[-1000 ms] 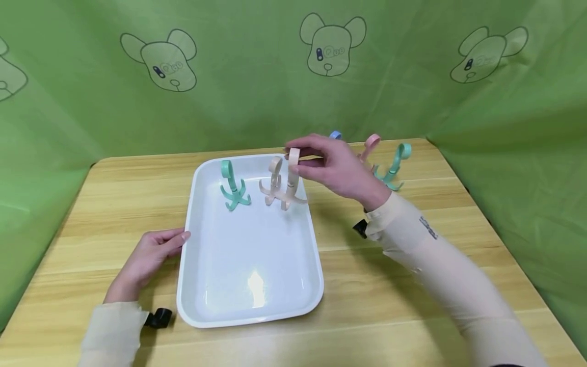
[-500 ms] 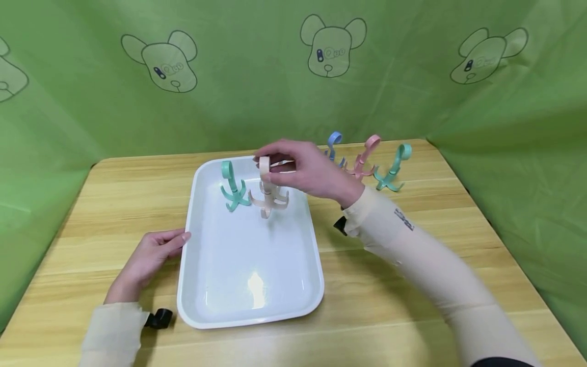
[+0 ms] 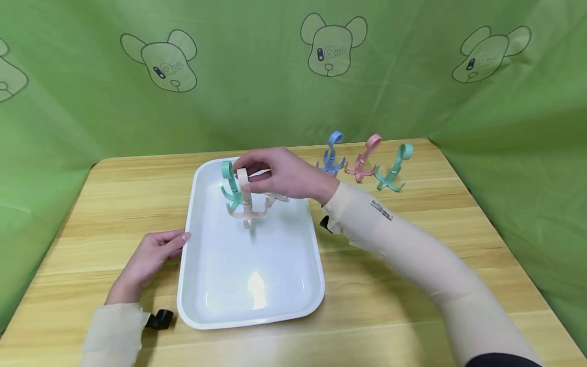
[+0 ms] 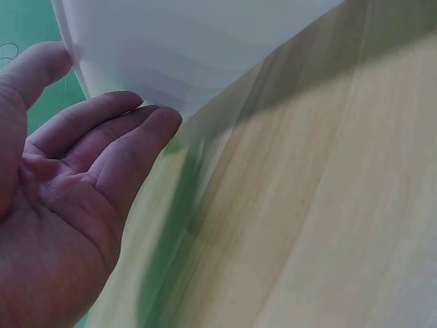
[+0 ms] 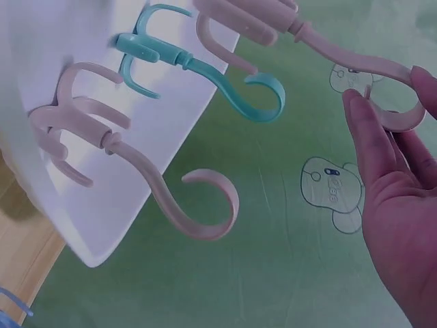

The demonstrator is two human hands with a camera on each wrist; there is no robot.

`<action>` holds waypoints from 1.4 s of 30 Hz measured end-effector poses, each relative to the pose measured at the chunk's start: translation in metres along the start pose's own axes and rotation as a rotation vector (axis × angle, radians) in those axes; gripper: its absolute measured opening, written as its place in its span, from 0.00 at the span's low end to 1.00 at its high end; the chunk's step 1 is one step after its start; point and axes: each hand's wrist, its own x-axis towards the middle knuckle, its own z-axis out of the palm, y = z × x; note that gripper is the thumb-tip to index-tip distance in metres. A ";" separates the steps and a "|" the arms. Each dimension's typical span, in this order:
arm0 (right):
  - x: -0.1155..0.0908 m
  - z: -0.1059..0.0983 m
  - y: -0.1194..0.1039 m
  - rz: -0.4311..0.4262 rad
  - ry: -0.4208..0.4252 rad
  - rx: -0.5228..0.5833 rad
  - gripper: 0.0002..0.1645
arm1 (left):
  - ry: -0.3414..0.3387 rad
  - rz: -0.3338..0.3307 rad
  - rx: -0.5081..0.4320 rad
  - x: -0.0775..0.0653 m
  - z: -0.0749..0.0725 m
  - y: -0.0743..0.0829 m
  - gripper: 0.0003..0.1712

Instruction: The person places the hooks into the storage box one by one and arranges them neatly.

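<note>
My right hand (image 3: 286, 173) pinches a beige four-armed rotating hanger hook (image 3: 247, 206) by its curled top, its arms pointing down over the white tray (image 3: 252, 265). A green hook (image 3: 233, 193) stands in the tray just behind and left of it. Another beige hook (image 5: 85, 130) stands farther right in the tray; my right hand hides most of it in the head view, while the right wrist view shows it whole. My left hand (image 3: 149, 255) holds the tray's left edge, thumb (image 4: 51, 61) on the rim and fingers (image 4: 130, 150) against the outer wall.
Right of the tray, a blue hook (image 3: 331, 155), a pink hook (image 3: 361, 163) and a green hook (image 3: 392, 171) stand in a row on the wooden table (image 3: 390, 285). A green curtain (image 3: 257, 102) encloses the back and sides.
My right hand has carried the beige hook leftward and slightly nearer, past the other beige hook to beside the green one. My left hand stays on the tray edge.
</note>
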 end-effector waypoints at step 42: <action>0.027 0.038 0.032 0.061 -0.131 -0.080 0.19 | -0.025 0.000 0.001 0.002 -0.001 0.000 0.30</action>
